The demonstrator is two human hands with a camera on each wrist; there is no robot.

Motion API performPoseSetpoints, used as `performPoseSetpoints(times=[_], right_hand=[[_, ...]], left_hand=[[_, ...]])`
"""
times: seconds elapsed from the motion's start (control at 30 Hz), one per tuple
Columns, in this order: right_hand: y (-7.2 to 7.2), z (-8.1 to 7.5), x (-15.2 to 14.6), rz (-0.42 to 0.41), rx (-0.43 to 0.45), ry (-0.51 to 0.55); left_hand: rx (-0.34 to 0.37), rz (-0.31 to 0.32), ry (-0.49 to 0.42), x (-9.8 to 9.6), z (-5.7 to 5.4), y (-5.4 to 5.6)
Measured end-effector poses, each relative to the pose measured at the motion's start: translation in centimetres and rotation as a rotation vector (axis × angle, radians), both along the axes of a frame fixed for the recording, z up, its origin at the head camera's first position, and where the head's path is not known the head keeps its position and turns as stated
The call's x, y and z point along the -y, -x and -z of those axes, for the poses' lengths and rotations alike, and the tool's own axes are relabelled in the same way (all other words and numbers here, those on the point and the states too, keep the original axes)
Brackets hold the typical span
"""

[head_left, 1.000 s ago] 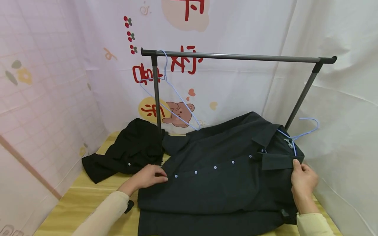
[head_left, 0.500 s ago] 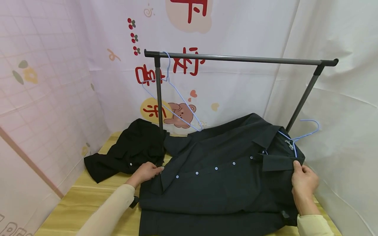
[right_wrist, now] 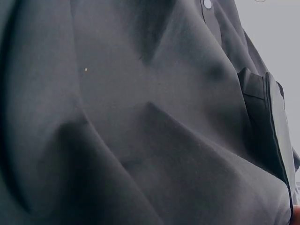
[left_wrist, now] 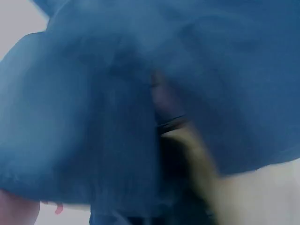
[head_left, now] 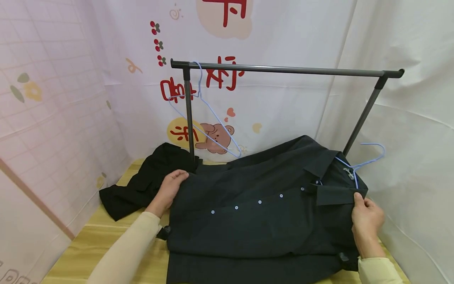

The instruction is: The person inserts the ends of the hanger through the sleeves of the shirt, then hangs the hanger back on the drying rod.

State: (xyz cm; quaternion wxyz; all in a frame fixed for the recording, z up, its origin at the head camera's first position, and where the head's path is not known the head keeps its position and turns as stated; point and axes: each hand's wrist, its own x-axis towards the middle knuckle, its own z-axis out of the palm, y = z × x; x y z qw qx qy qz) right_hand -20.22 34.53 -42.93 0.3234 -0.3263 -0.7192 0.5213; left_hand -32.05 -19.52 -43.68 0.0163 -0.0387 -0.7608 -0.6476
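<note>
A dark button-up shirt [head_left: 244, 227] lies spread on its side, its collar toward the right and its row of pale buttons facing up. My left hand [head_left: 170, 188] pinches the shirt's edge at its far left corner. At the other end my right hand [head_left: 367, 217] grips the shirt beside the collar, thumb on top. A light blue wire hanger [head_left: 369, 161] sits inside the neck opening, its hook sticking out to the right. Dark cloth fills both wrist views; the left one is blurred, and a fingertip [right_wrist: 296, 216] shows at the right wrist view's corner.
A grey metal clothes rack [head_left: 283, 69] stands behind the shirt. Another blue wire hanger [head_left: 221, 125] hangs from its left end. A crumpled black garment [head_left: 142, 189] lies left on the wood-patterned tabletop [head_left: 85, 252]. Printed white cloth walls [head_left: 291, 114] enclose the back and sides.
My left hand has taken the shirt's left edge and moved it up and away, laying the folded-over front flat and covering the sleeve behind it. The right hand keeps its grip, almost still.
</note>
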Motion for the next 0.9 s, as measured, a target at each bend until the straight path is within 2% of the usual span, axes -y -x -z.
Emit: performPoseSetpoints(times=[0.07, 0.13, 0.2, 0.3, 0.37, 0.47, 0.57, 0.67, 0.73, 0.8, 0.9], right_hand=[[0.0, -0.1, 0.0, 0.009, 0.0, 0.004], [-0.1, -0.1, 0.0, 0.015, 0.001, 0.008], [-0.1, -0.1, 0.1, 0.025, -0.003, 0.013], [0.0, -0.1, 0.1, 0.036, -0.009, 0.014], [0.1, 0.0, 0.2, 0.038, -0.016, 0.011], [0.2, -0.1, 0.2, 0.029, -0.012, -0.003], [0.2, -0.1, 0.3, 0.022, -0.016, -0.011], [0.2, -0.1, 0.4, 0.022, -0.025, -0.022], [0.3, -0.1, 0.4, 0.031, -0.026, -0.02], [0.2, -0.1, 0.4, 0.037, -0.023, -0.021], [0.3, -0.1, 0.3, 0.039, -0.018, -0.022]], left_hand=[[0.007, -0.087, -0.101, 1.1, -1.3, 0.6], [0.018, -0.175, -0.148, 2.2, -2.1, 1.1], [0.022, -0.241, -0.122, 3.2, -2.6, 1.6], [0.042, -0.279, -0.009, 4.3, -2.1, 2.1], [0.076, -0.247, 0.093, 4.9, -1.3, 2.3], [0.155, -0.141, 0.209, 5.4, 0.4, 2.2], [0.223, -0.037, 0.275, 5.6, 1.7, 1.7], [0.234, 0.037, 0.337, 5.6, 2.4, 1.2], [0.217, 0.073, 0.38, 5.5, 2.5, 1.0], [0.156, 0.052, 0.413, 5.3, 2.4, 0.9], [0.026, -0.077, 0.434, 5.1, 2.3, 0.9]])
